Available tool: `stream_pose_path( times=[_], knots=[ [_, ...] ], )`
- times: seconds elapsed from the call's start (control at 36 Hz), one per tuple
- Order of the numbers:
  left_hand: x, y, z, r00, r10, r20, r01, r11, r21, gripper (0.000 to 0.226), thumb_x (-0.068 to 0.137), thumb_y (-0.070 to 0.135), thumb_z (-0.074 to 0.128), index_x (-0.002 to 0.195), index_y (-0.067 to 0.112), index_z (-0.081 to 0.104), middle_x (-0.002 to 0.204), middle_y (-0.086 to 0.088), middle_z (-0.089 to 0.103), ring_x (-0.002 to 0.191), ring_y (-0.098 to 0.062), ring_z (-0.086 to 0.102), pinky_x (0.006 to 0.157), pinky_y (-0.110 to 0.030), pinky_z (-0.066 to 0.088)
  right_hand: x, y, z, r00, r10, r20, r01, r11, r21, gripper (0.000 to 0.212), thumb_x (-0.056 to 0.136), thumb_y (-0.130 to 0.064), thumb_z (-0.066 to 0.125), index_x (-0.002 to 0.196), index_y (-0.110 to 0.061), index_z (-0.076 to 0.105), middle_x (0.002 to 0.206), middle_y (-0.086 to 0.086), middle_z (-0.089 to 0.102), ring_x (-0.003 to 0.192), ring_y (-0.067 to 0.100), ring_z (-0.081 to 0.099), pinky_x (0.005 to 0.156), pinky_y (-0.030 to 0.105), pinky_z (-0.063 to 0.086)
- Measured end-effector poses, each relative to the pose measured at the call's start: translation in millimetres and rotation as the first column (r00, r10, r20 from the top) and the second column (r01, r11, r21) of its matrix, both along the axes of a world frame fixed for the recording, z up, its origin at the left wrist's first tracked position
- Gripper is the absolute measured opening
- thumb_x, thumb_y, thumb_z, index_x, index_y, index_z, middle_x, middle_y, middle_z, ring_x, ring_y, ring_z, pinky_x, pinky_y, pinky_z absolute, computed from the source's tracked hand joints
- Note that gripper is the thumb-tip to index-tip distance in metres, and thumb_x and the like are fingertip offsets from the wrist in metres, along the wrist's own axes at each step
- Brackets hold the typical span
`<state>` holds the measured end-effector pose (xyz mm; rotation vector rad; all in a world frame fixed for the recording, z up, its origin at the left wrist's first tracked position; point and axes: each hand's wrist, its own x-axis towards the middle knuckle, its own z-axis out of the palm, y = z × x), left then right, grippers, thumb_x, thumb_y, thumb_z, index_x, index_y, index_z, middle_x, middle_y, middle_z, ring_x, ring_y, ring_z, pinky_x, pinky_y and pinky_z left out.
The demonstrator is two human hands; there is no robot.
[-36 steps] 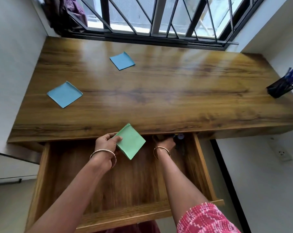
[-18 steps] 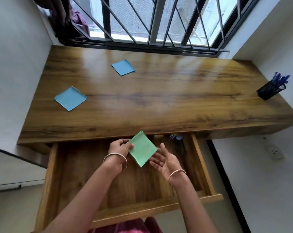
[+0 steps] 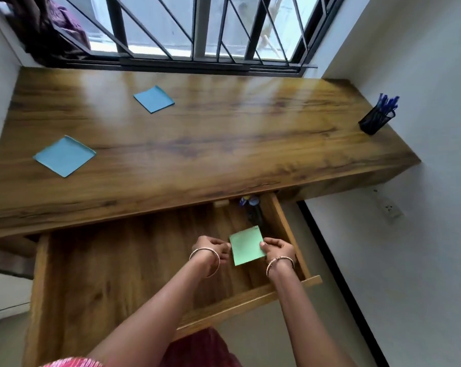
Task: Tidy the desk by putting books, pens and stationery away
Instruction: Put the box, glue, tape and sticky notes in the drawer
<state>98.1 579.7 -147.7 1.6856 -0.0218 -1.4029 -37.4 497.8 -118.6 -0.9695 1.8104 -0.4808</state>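
Observation:
A green sticky-note pad is held over the right side of the open wooden drawer. My left hand pinches its left edge and my right hand grips its right edge. Two blue sticky-note pads lie on the desk: one near the left front, the other further back. Dark items with a blue cap lie at the drawer's back right corner, partly hidden under the desktop.
A black mesh pen holder with blue pens stands at the desk's far right edge by the wall. A barred window runs behind the desk. A wall socket is on the right wall below the desk.
The green pad has moved right and down into the drawer's right side. My right hand, open half a second ago, has closed on the pad's right edge. The view has tilted.

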Motion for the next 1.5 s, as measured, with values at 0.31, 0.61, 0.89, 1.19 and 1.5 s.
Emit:
stream_pose_path(
  times=[0.31, 0.61, 0.89, 1.19, 1.5],
  knots=[
    [-16, -34, -28, 0.990, -0.126, -0.060, 0.131, 0.987, 0.093, 0.032, 0.088, -0.005, 0.046, 0.061, 0.011, 0.048, 0.050, -0.003, 0.039, 0.038, -0.013, 0.036, 0.036, -0.012, 0.029, 13, -6, -12, 0.993, -0.049, -0.108, 0.039, 0.995, -0.091, 0.035, 0.091, -0.005, 0.062, 0.125, -0.012, 0.062, 0.121, 0.015, 0.063, 0.107, 0.029, 0.063, 0.083, 0.028, 0.051],
    [-31, -55, -27, 0.984, -0.148, -0.096, 0.152, 0.988, 0.026, 0.026, 0.095, -0.001, 0.044, 0.075, 0.014, 0.051, 0.067, -0.003, 0.052, 0.055, -0.012, 0.047, 0.047, -0.021, 0.038, 1, 1, -17, 0.762, 0.555, -0.334, -0.535, 0.830, 0.159, 0.051, 0.091, -0.015, 0.058, 0.140, -0.008, 0.048, 0.141, 0.013, 0.051, 0.130, 0.030, 0.047, 0.106, 0.027, 0.035],
    [18, -8, 10, 0.996, -0.015, 0.085, 0.020, 0.998, -0.055, 0.011, 0.091, 0.003, 0.055, 0.088, 0.009, 0.064, 0.070, -0.007, 0.059, 0.051, -0.014, 0.051, 0.039, -0.016, 0.040, 24, 16, 11, 0.883, 0.401, -0.243, -0.441, 0.887, -0.137, 0.028, 0.086, -0.013, 0.066, 0.114, -0.016, 0.070, 0.111, 0.004, 0.070, 0.092, 0.016, 0.065, 0.086, 0.029, 0.053],
    [110, 88, 97, 0.934, 0.279, 0.224, -0.223, 0.944, -0.244, 0.011, 0.092, 0.011, 0.059, 0.087, 0.015, 0.068, 0.080, -0.008, 0.070, 0.066, -0.018, 0.064, 0.062, -0.029, 0.052, 119, 52, 50, 0.749, 0.647, 0.143, -0.600, 0.753, -0.269, 0.013, 0.082, -0.009, 0.071, 0.081, -0.021, 0.074, 0.077, 0.002, 0.075, 0.070, 0.014, 0.071, 0.067, 0.029, 0.058],
    [250, 134, 105, 0.720, 0.523, 0.456, -0.509, 0.845, -0.166, 0.009, 0.081, 0.011, 0.064, 0.089, 0.011, 0.068, 0.073, -0.008, 0.066, 0.066, -0.028, 0.065, 0.063, -0.037, 0.054, 225, 34, 90, 0.652, 0.697, 0.299, -0.623, 0.717, -0.314, 0.017, 0.087, 0.005, 0.057, 0.094, -0.002, 0.070, 0.070, 0.006, 0.065, 0.055, 0.012, 0.060, 0.053, 0.020, 0.048]
  ],
)
